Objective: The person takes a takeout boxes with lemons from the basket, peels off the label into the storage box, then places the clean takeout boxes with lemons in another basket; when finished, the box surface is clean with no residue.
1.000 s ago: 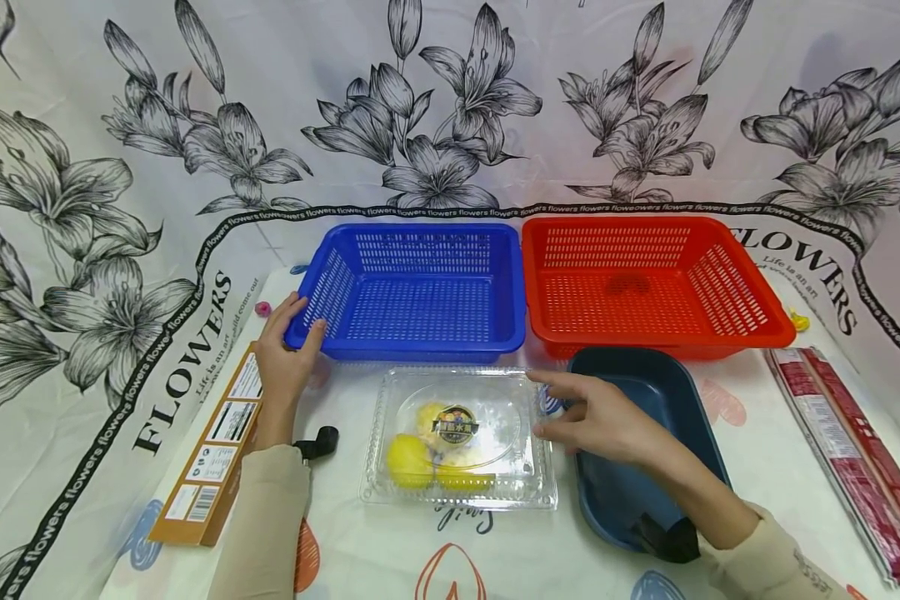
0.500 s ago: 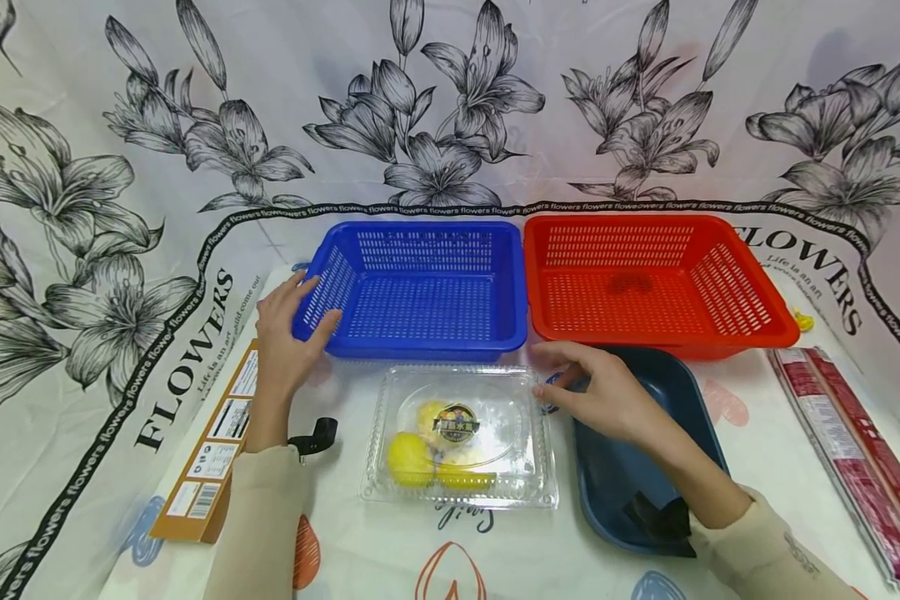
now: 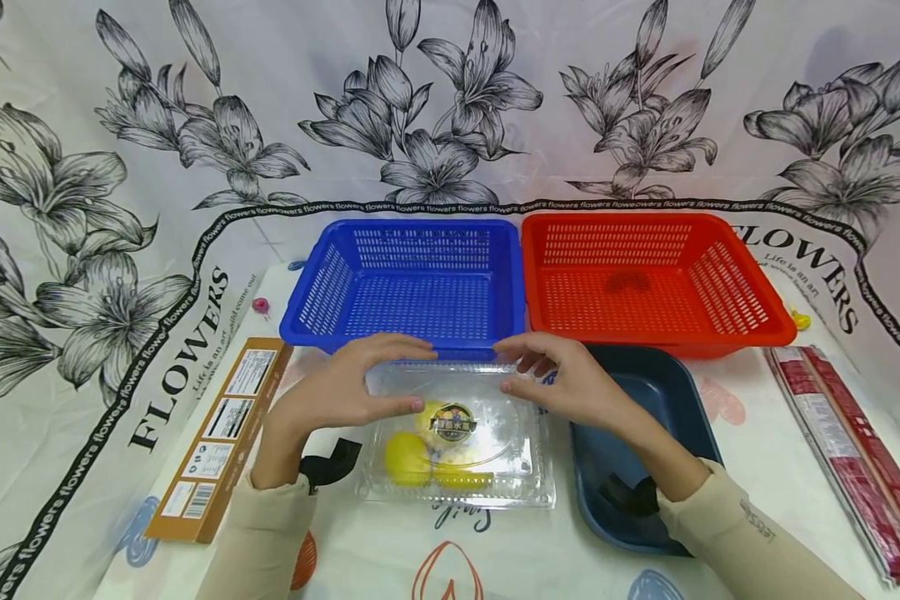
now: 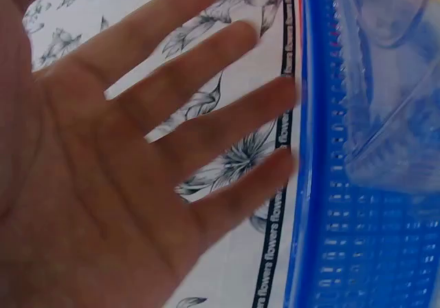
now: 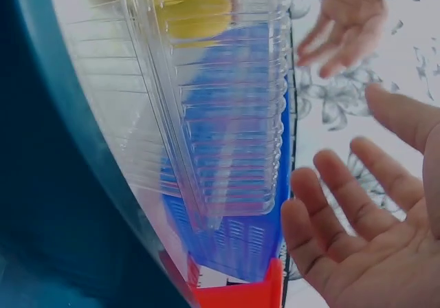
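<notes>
A clear plastic clamshell box (image 3: pixel 513 479) lies closed in the middle of the table, with a dark round label (image 3: pixel 452 423) on its lid. Inside show several yellow round fruits (image 3: pixel 407 458). Over the box's back left part hovers my left hand (image 3: pixel 341 387), thumb and fingers apart and nothing between them. At the box's back right corner is my right hand (image 3: pixel 558 375), its fingers relaxed and bent a little, likewise holding nothing. The left wrist view shows the left palm (image 4: pixel 103 170) with spread fingers; the right wrist view shows the right palm (image 5: pixel 371 253) beside the box.
Behind the box stand a blue basket (image 3: pixel 420 308) and a red basket (image 3: pixel 645 321) side by side. A dark blue tub (image 3: pixel 645 392) sits under my right forearm. An orange-brown carton (image 3: pixel 213 442) lies left; a long red-and-white packet (image 3: pixel 843 450) lies right.
My left hand has left the blue basket's left side and moved right and nearer, over the box. My right hand has shifted slightly back and left. The box has stayed put.
</notes>
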A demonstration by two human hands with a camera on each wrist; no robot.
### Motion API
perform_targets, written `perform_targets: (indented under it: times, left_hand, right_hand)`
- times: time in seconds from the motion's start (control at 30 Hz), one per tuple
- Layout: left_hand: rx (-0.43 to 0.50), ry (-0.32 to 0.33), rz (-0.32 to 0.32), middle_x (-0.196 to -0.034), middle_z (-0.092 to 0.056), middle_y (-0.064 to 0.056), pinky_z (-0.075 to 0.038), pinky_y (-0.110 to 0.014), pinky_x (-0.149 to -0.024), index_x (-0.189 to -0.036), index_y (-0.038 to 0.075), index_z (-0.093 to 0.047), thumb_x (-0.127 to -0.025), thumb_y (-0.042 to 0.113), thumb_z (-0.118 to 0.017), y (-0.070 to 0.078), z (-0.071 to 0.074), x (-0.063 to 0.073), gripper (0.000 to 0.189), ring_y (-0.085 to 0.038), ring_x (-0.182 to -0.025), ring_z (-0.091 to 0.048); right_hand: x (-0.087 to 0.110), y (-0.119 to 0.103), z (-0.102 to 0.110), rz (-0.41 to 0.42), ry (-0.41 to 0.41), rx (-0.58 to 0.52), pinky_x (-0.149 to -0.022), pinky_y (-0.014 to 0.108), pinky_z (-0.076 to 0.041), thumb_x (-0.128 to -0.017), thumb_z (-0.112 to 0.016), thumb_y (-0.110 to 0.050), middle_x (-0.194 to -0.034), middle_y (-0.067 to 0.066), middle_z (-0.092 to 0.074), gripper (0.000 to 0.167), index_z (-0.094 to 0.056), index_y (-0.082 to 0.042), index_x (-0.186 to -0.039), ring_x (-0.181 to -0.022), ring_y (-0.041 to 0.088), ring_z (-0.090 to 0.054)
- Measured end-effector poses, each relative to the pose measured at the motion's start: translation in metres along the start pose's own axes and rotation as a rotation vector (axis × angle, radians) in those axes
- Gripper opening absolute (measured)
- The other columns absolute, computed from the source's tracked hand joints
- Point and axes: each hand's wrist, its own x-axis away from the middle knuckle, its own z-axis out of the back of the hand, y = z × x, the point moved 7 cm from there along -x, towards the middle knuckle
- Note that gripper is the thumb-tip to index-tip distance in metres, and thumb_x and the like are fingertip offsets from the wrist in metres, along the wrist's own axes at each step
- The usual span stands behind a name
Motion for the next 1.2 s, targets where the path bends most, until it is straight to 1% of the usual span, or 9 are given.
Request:
perform_targets:
  times: [0.1,0.2,0.3,0.4,0.53,0.63,0.83,0.97,1.2]
  left_hand:
    - [0.028,-0.099,0.01,-0.146,-0.06,0.002,-0.041,-0.058,-0.115,-0.137,0.021,-0.065,-0.087,0.035,-0.08,0.0,-0.011,-0.001,0.054,-0.028,-0.142,-0.05]
    - [0.01,-0.168,0.011,-0.15,-0.057,0.0,-0.041,-0.057,-0.115,-0.139,0.018,-0.064,-0.087,0.033,-0.081,-0.004,-0.017,-0.001,0.056,-0.03,-0.145,-0.046]
    - [-0.016,-0.211,0.01,-0.157,-0.05,-0.002,-0.039,-0.058,-0.117,-0.14,0.017,-0.063,-0.086,0.03,-0.082,-0.012,-0.021,0.0,0.059,-0.032,-0.149,-0.039]
    - [-0.016,-0.242,0.015,-0.162,-0.043,-0.002,-0.035,-0.058,-0.12,-0.141,0.017,-0.062,-0.084,0.027,-0.084,-0.018,-0.024,-0.001,0.062,-0.033,-0.153,-0.034]
    - [0.002,-0.264,0.02,-0.164,-0.039,0.0,-0.034,-0.057,-0.121,-0.142,0.018,-0.062,-0.083,0.025,-0.085,-0.023,-0.026,-0.003,0.064,-0.032,-0.154,-0.031]
    - [0.015,-0.27,0.02,-0.164,-0.039,0.001,-0.035,-0.056,-0.12,-0.142,0.019,-0.061,-0.083,0.023,-0.085,-0.025,-0.027,-0.004,0.064,-0.031,-0.154,-0.03]
    - [0.025,-0.269,0.006,-0.165,-0.038,0.003,-0.034,-0.056,-0.121,-0.142,0.018,-0.062,-0.082,0.021,-0.085,-0.025,-0.028,-0.005,0.064,-0.031,-0.154,-0.031]
    - [0.025,-0.267,-0.01,-0.164,-0.039,0.002,-0.034,-0.057,-0.12,-0.141,0.016,-0.062,-0.082,0.022,-0.085,-0.026,-0.028,-0.005,0.064,-0.032,-0.153,-0.033]
    - [0.052,-0.27,-0.004,-0.164,-0.039,0.003,-0.032,-0.058,-0.121,-0.141,0.015,-0.062,-0.082,0.022,-0.086,-0.032,-0.03,-0.005,0.064,-0.031,-0.153,-0.032]
  right_hand:
    - [-0.003,-0.003,-0.006,0.026,-0.034,-0.001,-0.085,0.038,-0.058,-0.086,-0.082,-0.021,-0.118,0.008,-0.073,0.042,-0.071,-0.013,-0.126,-0.1,0.024,-0.066]
    - [-0.006,-0.007,-0.014,0.056,-0.071,0.014,-0.086,0.042,-0.056,-0.085,-0.083,-0.023,-0.116,0.006,-0.073,0.04,-0.073,-0.012,-0.122,-0.101,0.025,-0.066]
    - [-0.01,-0.013,-0.023,0.088,-0.105,0.04,-0.086,0.043,-0.055,-0.084,-0.084,-0.025,-0.114,0.004,-0.074,0.039,-0.074,-0.012,-0.12,-0.101,0.024,-0.064]
    - [-0.015,-0.02,-0.034,0.119,-0.147,0.075,-0.09,0.045,-0.053,-0.083,-0.085,-0.027,-0.112,0.004,-0.073,0.041,-0.075,-0.013,-0.119,-0.106,0.022,-0.06]
    - [-0.021,-0.025,-0.048,0.121,-0.209,0.14,-0.094,0.041,-0.044,-0.081,-0.087,-0.033,-0.111,0.002,-0.07,0.043,-0.076,-0.017,-0.12,-0.109,0.019,-0.053]
    - [-0.024,-0.025,-0.056,0.109,-0.253,0.199,-0.088,0.036,-0.037,-0.079,-0.087,-0.036,-0.11,0.0,-0.067,0.045,-0.076,-0.021,-0.12,-0.104,0.017,-0.046]
    - [-0.026,-0.025,-0.064,0.083,-0.308,0.287,-0.085,0.035,-0.032,-0.078,-0.088,-0.039,-0.109,0.0,-0.061,0.05,-0.074,-0.025,-0.124,-0.1,0.016,-0.042]
    - [-0.026,-0.021,-0.068,0.066,-0.314,0.302,-0.087,0.038,-0.03,-0.078,-0.088,-0.039,-0.111,0.001,-0.061,0.048,-0.075,-0.027,-0.122,-0.103,0.016,-0.042]
    - [-0.026,-0.019,-0.071,0.077,-0.283,0.274,-0.09,0.042,-0.025,-0.077,-0.089,-0.036,-0.107,0.0,-0.061,0.036,-0.076,-0.031,-0.11,-0.101,0.015,-0.04]
